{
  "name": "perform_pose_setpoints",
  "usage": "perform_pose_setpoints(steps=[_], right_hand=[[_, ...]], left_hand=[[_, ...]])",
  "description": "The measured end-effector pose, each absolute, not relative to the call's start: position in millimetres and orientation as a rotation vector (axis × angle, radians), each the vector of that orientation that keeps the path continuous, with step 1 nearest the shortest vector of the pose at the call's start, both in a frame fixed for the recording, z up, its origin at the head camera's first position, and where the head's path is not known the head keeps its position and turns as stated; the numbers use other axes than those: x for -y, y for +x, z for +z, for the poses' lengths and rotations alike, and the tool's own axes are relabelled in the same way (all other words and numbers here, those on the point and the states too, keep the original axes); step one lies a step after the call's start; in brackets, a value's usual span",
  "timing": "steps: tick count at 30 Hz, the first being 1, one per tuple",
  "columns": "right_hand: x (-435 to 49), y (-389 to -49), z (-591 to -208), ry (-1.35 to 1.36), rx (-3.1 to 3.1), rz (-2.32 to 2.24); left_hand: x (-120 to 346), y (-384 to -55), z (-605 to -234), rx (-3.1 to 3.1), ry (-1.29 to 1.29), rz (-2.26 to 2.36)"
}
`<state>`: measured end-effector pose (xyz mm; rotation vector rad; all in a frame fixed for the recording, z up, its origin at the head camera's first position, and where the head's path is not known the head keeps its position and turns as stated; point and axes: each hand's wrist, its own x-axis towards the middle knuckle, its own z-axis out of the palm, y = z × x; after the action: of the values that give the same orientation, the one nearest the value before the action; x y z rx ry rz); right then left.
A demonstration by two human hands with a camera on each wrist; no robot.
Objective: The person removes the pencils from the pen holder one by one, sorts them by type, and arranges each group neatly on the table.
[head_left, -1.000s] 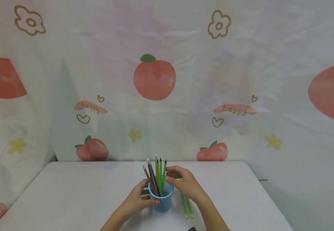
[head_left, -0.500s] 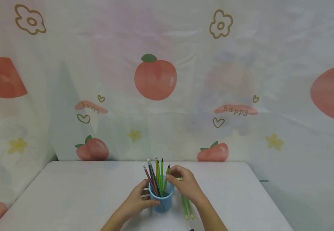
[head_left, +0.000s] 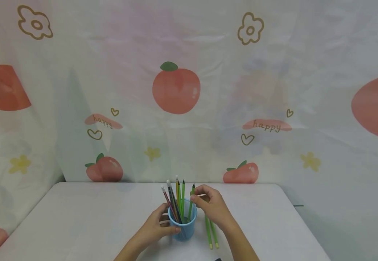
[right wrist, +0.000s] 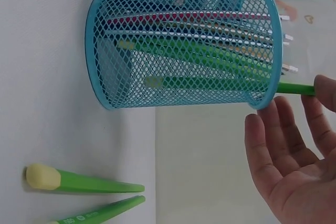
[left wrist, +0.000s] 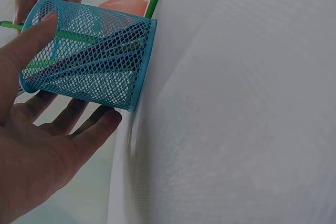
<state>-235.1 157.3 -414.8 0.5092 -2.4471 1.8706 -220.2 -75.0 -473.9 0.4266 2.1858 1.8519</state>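
Observation:
A light-blue mesh pencil cup (head_left: 185,232) stands upright on the white table, also large in the right wrist view (right wrist: 199,93). My left hand (head_left: 153,225) holds it from the left, thumb at the rim and fingers round the far side. With thumb and forefinger my right hand (head_left: 214,207) pinches a green pencil (head_left: 190,211) near its dark pointed top. That pencil leans against the cup's right side, its pale lower end inside the mesh near the bottom. Several other pencils, green ones (head_left: 183,195) and patterned ones with white erasers (head_left: 167,197), stand in the cup.
Two green pencils (head_left: 208,233) with pale yellow ends lie on the table (head_left: 94,221) right of the cup, beside my right forearm. A dark object (head_left: 218,259) just shows at the bottom edge. A fruit-printed curtain (head_left: 189,145) hangs behind the table.
My right hand has taken hold of a green pencil and shifted its top to the right, away from the other green ones. The left hand and the cup stay nearly still.

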Motion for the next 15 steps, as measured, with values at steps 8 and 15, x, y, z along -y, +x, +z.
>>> perform_pose_setpoints(steps=[8, 15], right_hand=[[-160.1, -234.0, -409.6, 0.517, 2.405, 1.925], [-165.5, -234.7, -408.9, 0.598, 2.349, 1.971]], left_hand=[[75.0, -218.6, -471.6, -2.192, 0.418, 1.828], [73.6, -218.2, -473.3, -2.211, 0.401, 1.818]])
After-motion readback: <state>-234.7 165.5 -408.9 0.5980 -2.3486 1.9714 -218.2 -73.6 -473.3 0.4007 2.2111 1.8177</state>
